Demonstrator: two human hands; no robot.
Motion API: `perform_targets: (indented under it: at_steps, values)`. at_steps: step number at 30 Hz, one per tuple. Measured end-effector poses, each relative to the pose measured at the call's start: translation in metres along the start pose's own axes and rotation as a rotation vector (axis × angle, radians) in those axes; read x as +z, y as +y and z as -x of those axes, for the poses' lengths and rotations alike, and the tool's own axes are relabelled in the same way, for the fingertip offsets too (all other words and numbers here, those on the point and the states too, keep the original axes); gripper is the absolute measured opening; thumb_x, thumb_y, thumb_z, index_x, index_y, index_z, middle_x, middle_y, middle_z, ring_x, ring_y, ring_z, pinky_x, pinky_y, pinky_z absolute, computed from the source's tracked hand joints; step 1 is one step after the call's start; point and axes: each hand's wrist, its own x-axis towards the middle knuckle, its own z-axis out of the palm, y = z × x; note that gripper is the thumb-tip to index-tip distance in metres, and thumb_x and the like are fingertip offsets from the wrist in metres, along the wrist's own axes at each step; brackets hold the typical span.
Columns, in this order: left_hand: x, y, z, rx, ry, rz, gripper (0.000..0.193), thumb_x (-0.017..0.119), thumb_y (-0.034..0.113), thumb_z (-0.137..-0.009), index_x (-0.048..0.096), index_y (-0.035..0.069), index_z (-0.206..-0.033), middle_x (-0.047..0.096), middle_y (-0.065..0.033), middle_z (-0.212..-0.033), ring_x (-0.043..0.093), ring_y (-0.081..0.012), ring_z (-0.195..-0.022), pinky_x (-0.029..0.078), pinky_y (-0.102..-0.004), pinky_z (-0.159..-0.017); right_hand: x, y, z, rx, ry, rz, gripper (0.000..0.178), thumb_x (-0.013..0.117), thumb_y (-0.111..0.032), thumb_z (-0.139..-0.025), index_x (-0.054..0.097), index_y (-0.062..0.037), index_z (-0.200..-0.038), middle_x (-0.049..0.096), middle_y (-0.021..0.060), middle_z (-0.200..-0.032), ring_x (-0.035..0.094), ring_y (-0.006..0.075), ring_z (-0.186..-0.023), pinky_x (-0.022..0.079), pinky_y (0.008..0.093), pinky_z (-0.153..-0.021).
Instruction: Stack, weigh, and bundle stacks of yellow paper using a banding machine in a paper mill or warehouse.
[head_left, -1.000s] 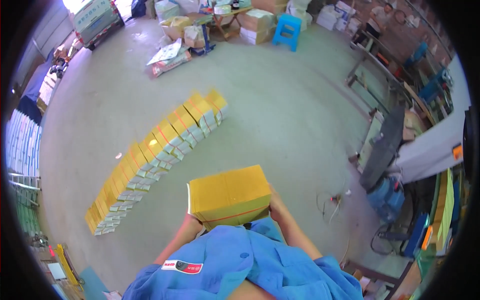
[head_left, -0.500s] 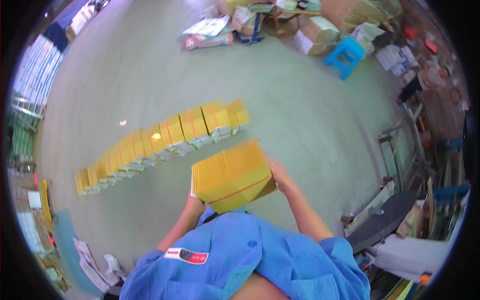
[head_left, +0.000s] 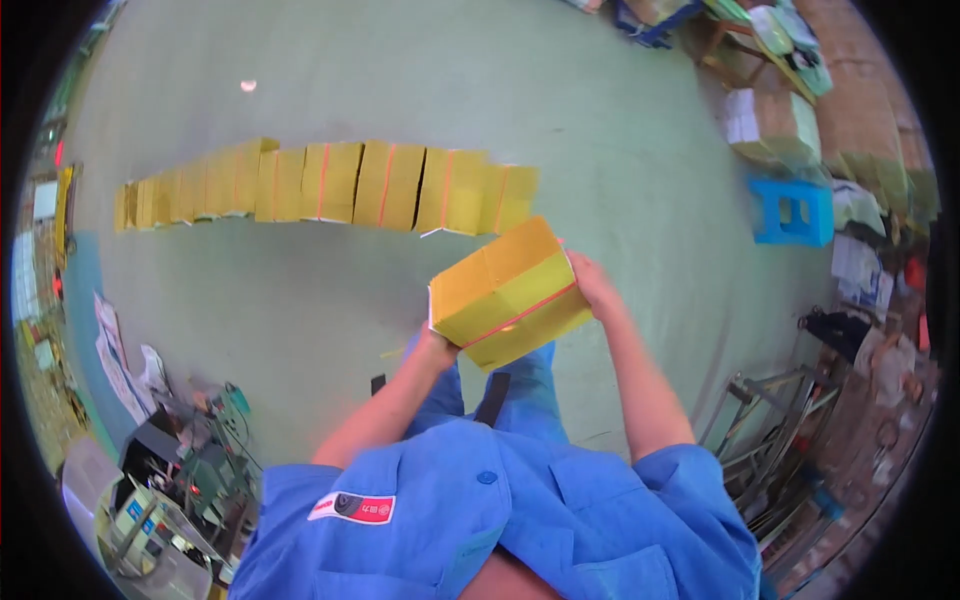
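Note:
Between my hands is a yellow cardboard box-shaped bundle (head_left: 508, 290), tilted, with a thin red band round it. My left hand (head_left: 437, 346) grips its lower left end; the fingers are partly hidden beneath it. My right hand (head_left: 592, 284) is closed on the opposite end, at the upper right. Beyond it, a long row of similar yellow bundles (head_left: 390, 187) stands on the floor, several showing red bands. The held bundle is in front of the right end of this row; whether they touch cannot be told.
A blue plastic stool (head_left: 792, 212) and a carton (head_left: 775, 127) stand at the far right. Below them are a person (head_left: 885, 362) and a metal frame (head_left: 780, 410). Machinery (head_left: 190, 450) sits at lower left. Grey-green floor (head_left: 330, 290) lies around the row.
My view has turned rightward, so the stool and row look shifted. The bundle, still in both hands, is farther from my body and nearer the row's right end. My legs have come into view.

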Motion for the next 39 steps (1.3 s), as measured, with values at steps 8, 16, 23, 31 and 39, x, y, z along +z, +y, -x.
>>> perform_targets:
  at_steps: [8,16,23,31,39]
  values:
    - [0.045,-0.092,-0.161,-0.138,0.158,0.510,0.037,0.058,0.041,-0.090,0.059,0.017,-0.118,0.064,-0.0034,-0.115,0.064,-0.0217,-0.100,0.054,-0.0396,-0.081,-0.013,-0.016,-0.214,0.121,-0.258,0.901,0.055,0.037,-0.051,-0.094,0.067,-0.0093,-0.114,0.065,0.0182,-0.115,0.061,0.0319,-0.107,0.046,0.0408,-0.091]
    - [0.061,-0.075,-0.303,-0.214,0.109,0.567,0.050,0.049,0.052,-0.090,0.056,0.015,-0.124,0.062,-0.0070,-0.120,0.061,-0.0259,-0.106,0.053,-0.0479,-0.083,0.003,-0.004,-0.402,-0.116,-0.431,1.293,0.055,0.033,-0.049,-0.095,0.065,-0.0094,-0.115,0.062,0.0193,-0.120,0.059,0.0364,-0.109,0.045,0.0431,-0.094]
    - [0.024,-0.064,-0.349,-0.137,0.197,0.568,0.057,0.045,0.055,-0.090,0.053,0.012,-0.127,0.058,-0.0111,-0.126,0.058,-0.0288,-0.111,0.050,-0.0524,-0.089,0.054,-0.017,-0.426,0.083,-0.358,1.077,0.047,0.042,-0.043,-0.094,0.062,-0.0090,-0.121,0.063,0.0163,-0.119,0.059,0.0282,-0.110,0.045,0.0399,-0.092]
    - [0.016,-0.068,-0.356,-0.031,0.153,0.612,0.058,0.044,0.054,-0.093,0.047,0.011,-0.132,0.052,-0.0140,-0.132,0.053,-0.0309,-0.117,0.047,-0.0551,-0.094,0.036,-0.012,-0.406,0.021,-0.259,0.680,0.052,0.053,-0.044,-0.091,0.059,-0.0046,-0.124,0.061,0.0147,-0.121,0.057,0.0277,-0.112,0.042,0.0383,-0.096]
    - [-0.085,-0.090,-0.224,0.060,0.407,0.481,0.080,0.048,0.056,-0.091,0.013,0.016,-0.151,0.021,-0.0208,-0.152,0.031,-0.0389,-0.136,0.038,-0.0660,-0.097,-0.012,0.049,-0.341,-0.549,0.185,0.598,0.044,0.044,-0.029,-0.098,0.049,-0.0003,-0.131,0.050,0.0188,-0.135,0.044,0.0304,-0.128,0.033,0.0382,-0.108]
